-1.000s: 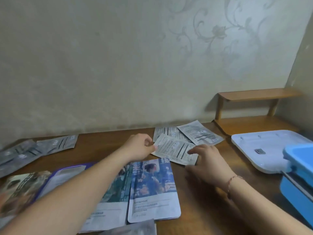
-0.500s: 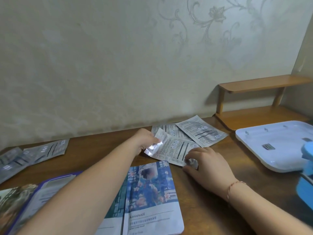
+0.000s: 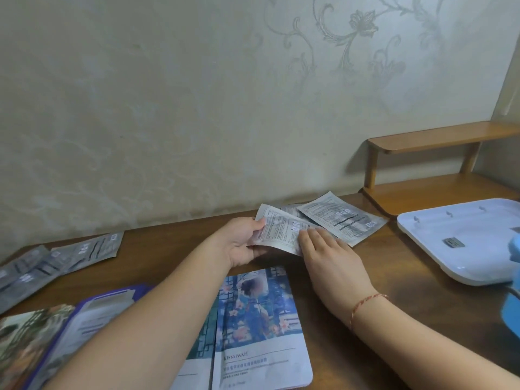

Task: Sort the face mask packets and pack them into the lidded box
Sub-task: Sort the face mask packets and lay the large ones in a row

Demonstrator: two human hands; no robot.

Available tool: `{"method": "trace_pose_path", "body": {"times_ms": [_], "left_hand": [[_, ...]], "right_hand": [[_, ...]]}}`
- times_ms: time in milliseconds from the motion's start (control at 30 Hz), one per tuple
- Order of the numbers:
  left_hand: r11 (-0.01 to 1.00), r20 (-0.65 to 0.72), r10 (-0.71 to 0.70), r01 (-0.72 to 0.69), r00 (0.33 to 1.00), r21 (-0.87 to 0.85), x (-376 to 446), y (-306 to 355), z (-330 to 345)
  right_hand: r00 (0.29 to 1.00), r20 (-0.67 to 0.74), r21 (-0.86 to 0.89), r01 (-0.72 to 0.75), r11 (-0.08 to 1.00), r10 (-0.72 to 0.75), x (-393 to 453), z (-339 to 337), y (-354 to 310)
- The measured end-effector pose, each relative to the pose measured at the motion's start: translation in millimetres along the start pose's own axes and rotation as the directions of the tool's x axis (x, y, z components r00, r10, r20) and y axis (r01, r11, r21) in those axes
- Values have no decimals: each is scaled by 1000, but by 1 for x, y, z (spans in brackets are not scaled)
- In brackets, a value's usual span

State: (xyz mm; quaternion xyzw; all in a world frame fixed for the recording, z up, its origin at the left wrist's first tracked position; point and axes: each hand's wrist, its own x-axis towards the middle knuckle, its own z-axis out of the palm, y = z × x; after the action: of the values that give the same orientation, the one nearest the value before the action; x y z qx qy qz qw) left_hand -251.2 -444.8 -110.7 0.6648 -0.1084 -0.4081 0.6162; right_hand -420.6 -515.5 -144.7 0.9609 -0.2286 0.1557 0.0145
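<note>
Silver packet [image 3: 277,232] now lifted by left hand [image 3: 244,243] — print unreadable.

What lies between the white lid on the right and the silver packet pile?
Only bare wooden desk lies between the white lid and the silver packet pile, in the head view.

At your twelve o'clock stands a pale wall [image 3: 168,108] with a raised floral scroll pattern [image 3: 360,29] toward one o'clock. Under everything you have a dark brown wooden desk [image 3: 174,243]. At your two o'clock a small wooden shelf [image 3: 439,136] rises on two posts from its own base board [image 3: 427,192], tucked into the corner where a second wall meets the first.
</note>
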Motion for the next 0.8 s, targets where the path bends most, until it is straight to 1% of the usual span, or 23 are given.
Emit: {"method": "trace_pose_path", "body": {"times_ms": [67,100,167,200,233,267,300,333,367,400,433,467,500,533,600,633,733,800], "left_hand": [[998,-9,4,-4,1000,-68,-13,0,-1],[992,-2,14,-14,1000,-127,-19,0,-2],[952,5,78,-73,997,-296,-31,-3,-4],[925,-25,125,-125,992,-358,-36,-5,-6],[912,-65,181,-192,981,-363,-43,-7,-7],[918,-85,242,-257,966,-303,-52,-9,-8],[933,-69,298,-306,952,-189,-61,-11,-9],[937,-17,337,-337,941,-87,-70,-13,-10],[934,54,356,-356,933,-26,-77,-15,-11],[937,128,348,-347,929,-31,-82,-17,-14],[942,194,334,-329,922,-60,-87,-18,-18],[944,243,329,-317,912,-90,-92,-18,-21],[946,262,325,-312,908,-92,-97,-19,-25],[945,244,328,-320,913,-72,-101,-21,-27],[938,178,345,-347,921,-22,-117,-24,-28],[935,151,352,-356,924,-5,-128,-25,-28],[940,103,328,-335,939,59,-165,-33,-39],[952,136,285,-297,949,76,-193,-43,-53]], "right_hand": [[1000,7,-14,15,1000,-15,0,-1,-3],[1000,-13,1,20,1000,-20,-1,-4,-5],[990,-143,71,-11,997,21,-3,-13,-6],[975,-219,137,-12,990,42,-4,-20,-6],[964,-251,244,-21,970,84,-7,-34,-6],[957,-253,391,-31,920,140,-8,-46,-7],[953,-221,574,-47,817,209,-10,-57,-8],[949,-152,753,-69,654,275,-14,-64,-7],[957,-15,909,-107,403,289,-18,-72,-7],[960,152,979,-179,98,233,-23,-79,-9],[945,297,946,-272,-175,136,-29,-83,-10],[920,388,873,-351,-338,49,-34,-85,-11],[896,443,822,-407,-398,0,-40,-86,-13],[876,481,795,-448,-410,-25,-45,-87,-16],[867,496,790,-472,-392,-44,-55,-87,-20],[873,486,812,-467,-350,-36,-60,-89,-22],[890,456,881,-447,-157,26,-72,-97,-27],[894,448,890,-444,-98,19,-83,-102,-38]]}}
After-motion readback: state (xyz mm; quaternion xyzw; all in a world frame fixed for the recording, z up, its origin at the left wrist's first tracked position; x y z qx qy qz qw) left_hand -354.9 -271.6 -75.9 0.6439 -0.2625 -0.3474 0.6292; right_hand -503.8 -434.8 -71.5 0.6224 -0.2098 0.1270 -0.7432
